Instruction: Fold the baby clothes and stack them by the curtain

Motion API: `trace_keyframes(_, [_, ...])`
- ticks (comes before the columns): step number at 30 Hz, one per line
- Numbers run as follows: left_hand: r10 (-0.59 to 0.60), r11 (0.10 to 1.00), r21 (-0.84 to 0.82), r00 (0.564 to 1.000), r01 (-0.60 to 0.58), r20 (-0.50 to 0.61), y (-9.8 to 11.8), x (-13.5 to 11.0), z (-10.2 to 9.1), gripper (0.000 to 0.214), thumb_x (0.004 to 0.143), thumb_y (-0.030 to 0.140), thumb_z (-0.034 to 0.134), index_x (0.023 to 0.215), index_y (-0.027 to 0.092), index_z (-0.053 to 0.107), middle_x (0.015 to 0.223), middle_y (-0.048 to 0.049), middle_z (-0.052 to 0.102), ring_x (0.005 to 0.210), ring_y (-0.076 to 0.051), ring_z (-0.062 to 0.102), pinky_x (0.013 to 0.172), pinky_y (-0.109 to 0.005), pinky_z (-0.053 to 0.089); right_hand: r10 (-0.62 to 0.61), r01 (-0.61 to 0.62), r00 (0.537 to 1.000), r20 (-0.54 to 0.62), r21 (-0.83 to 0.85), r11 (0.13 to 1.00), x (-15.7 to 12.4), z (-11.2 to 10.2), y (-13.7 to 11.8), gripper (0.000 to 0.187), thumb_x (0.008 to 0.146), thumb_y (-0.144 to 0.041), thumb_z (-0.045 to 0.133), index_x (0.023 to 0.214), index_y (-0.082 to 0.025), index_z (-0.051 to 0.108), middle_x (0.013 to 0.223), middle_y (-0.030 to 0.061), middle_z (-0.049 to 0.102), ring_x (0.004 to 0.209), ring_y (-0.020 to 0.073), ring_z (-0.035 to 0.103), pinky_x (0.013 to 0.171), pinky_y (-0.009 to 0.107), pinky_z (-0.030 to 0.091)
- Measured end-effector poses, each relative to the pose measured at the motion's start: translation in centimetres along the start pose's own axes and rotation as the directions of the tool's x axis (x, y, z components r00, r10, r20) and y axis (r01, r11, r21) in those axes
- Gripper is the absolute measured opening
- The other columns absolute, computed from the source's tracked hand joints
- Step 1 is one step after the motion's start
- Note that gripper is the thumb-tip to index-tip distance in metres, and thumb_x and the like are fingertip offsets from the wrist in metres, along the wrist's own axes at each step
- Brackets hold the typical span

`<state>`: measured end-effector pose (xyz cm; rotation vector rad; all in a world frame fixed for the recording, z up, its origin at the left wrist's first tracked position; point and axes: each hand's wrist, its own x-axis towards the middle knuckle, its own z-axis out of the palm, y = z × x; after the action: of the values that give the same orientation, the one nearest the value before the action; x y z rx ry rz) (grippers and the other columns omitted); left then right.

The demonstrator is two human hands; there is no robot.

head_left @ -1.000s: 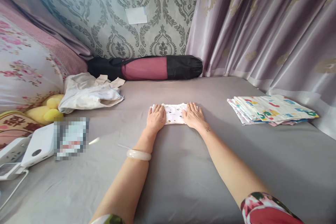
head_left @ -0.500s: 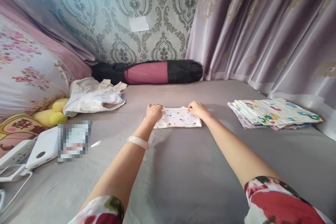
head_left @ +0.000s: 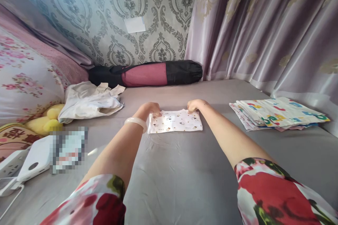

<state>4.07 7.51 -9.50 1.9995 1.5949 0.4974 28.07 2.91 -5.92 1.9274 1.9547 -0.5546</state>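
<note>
A white folded garment with small printed figures lies as a flat rectangle on the grey bed sheet. My left hand is at its far left corner, fingers curled down onto the cloth. At the far right corner, my right hand has its fingers bent over the edge, pinching the fabric. Both sets of fingertips are partly hidden by the backs of the hands. A pale bangle circles my left wrist.
To the right lies a stack of folded clothes. Crumpled white clothing sits at the left, near a yellow plush toy, a white power bank and a power strip. A black-and-pink rolled bag lies along the wall.
Both hands have curled further down over the garment's far corners, and it sits slightly nearer and further left in view. The camera view has shifted a little.
</note>
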Motion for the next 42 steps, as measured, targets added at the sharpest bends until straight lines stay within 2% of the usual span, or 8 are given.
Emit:
trace_keyframes(7, [-0.146, 0.989, 0.002, 0.989, 0.146, 0.003, 0.4, 0.7, 0.2, 0.034, 0.041, 0.027, 0.082, 0.039, 0.024, 0.049, 0.042, -0.003, 0.053, 0.053, -0.029, 0.061, 0.066, -0.047, 0.05, 0.011, -0.009, 0.998, 0.058, -0.036, 0.999, 0.7, -0.1, -0.2, 0.032, 0.071, -0.026, 0.072, 0.1, -0.015, 0.075, 0.104, 0.0131, 0.072, 0.1, 0.0285, 0.067, 0.089, 0.039, 0.049])
trace_keyframes(16, [-0.115, 0.993, 0.007, 0.993, 0.115, 0.014, 0.4, -1.6, 0.5, 0.027, 0.044, 0.025, 0.079, 0.045, 0.023, 0.052, 0.04, -0.0023, 0.053, 0.053, -0.028, 0.061, 0.066, -0.044, 0.05, 0.009, -0.009, 1.0, 0.004, -0.013, 1.0, -1.2, 1.0, -0.2, 0.041, 0.065, -0.011, 0.067, 0.106, -0.015, 0.072, 0.108, 0.0128, 0.071, 0.095, 0.028, 0.067, 0.08, 0.036, 0.051])
trace_keyframes(20, [-0.096, 0.994, 0.059, 0.995, 0.096, -0.01, 0.7, -3.0, 0.6, 0.021, 0.056, 0.038, 0.074, 0.065, 0.023, 0.062, 0.063, -0.0071, 0.068, 0.073, -0.028, 0.068, 0.076, -0.04, 0.051, -0.023, 0.024, 0.991, -0.132, 0.006, 1.0, -3.0, 2.3, -0.2, 0.04, 0.07, -0.013, 0.065, 0.11, -0.017, 0.067, 0.126, 0.0137, 0.061, 0.115, 0.0279, 0.058, 0.088, 0.033, 0.048])
trace_keyframes(24, [-0.132, 0.969, 0.216, 0.99, 0.119, 0.046, 1.6, -4.2, 0.6, 0.025, 0.06, 0.028, 0.07, 0.085, 0.022, 0.067, 0.098, -0.0111, 0.073, 0.102, -0.033, 0.065, 0.097, -0.049, 0.04, -0.054, 0.066, 0.961, -0.272, 0.033, 0.997, -4.5, 3.6, 0.1, 0.034, 0.084, -0.021, 0.055, 0.118, -0.019, 0.057, 0.137, 0.0132, 0.051, 0.127, 0.027, 0.046, 0.097, 0.036, 0.041])
trace_keyframes(28, [-0.133, 0.941, 0.322, 0.988, 0.101, 0.076, 2.7, -5.6, 0.3, 0.03, 0.066, 0.019, 0.063, 0.095, 0.023, 0.067, 0.121, -0.0103, 0.067, 0.119, -0.033, 0.056, 0.106, -0.053, 0.03, -0.061, 0.085, 0.944, -0.323, 0.061, 0.995, -5.4, 4.1, 0.4, 0.026, 0.088, -0.021, 0.049, 0.114, -0.02, 0.055, 0.13, 0.0118, 0.057, 0.119, 0.0266, 0.052, 0.093, 0.037, 0.041])
trace_keyframes(33, [-0.09, 0.944, 0.325, 0.99, 0.051, 0.106, 3.3, -7.5, -1.8, 0.029, 0.07, 0.024, 0.062, 0.097, 0.023, 0.069, 0.106, -0.0067, 0.072, 0.111, -0.031, 0.06, 0.101, -0.049, 0.035, -0.081, 0.119, 0.921, -0.38, 0.076, 0.99, -6.1, 3.5, 0.6, 0.027, 0.086, -0.019, 0.05, 0.112, -0.022, 0.055, 0.123, 0.0093, 0.062, 0.114, 0.0257, 0.055, 0.092, 0.036, 0.04])
trace_keyframes(37, [-0.026, 0.967, 0.256, 0.989, -0.012, 0.144, 3.3, -8.3, -3.8, 0.029, 0.069, 0.028, 0.062, 0.096, 0.02, 0.069, 0.094, -0.0045, 0.073, 0.097, -0.025, 0.064, 0.088, -0.036, 0.045, -0.099, 0.146, 0.913, -0.395, 0.089, 0.985, -6.3, 2.4, 1.0, 0.036, 0.08, -0.02, 0.056, 0.115, -0.024, 0.058, 0.125, 0.0073, 0.062, 0.112, 0.024, 0.057, 0.086, 0.03, 0.041])
trace_keyframes(42, [0.082, 0.993, 0.07, 0.973, -0.099, 0.216, 2.8, -8.3, -5.7, 0.027, 0.065, 0.031, 0.061, 0.087, 0.018, 0.069, 0.085, -0.0022, 0.071, 0.084, -0.02, 0.063, 0.073, -0.025, 0.046, -0.158, 0.202, 0.929, -0.336, 0.098, 0.975, -6.6, 0.8, 2.0, 0.015, 0.075, -0.024, 0.059, 0.086, -0.022, 0.068, 0.088, 0.0021, 0.069, 0.081, 0.0183, 0.062, 0.065, 0.025, 0.039])
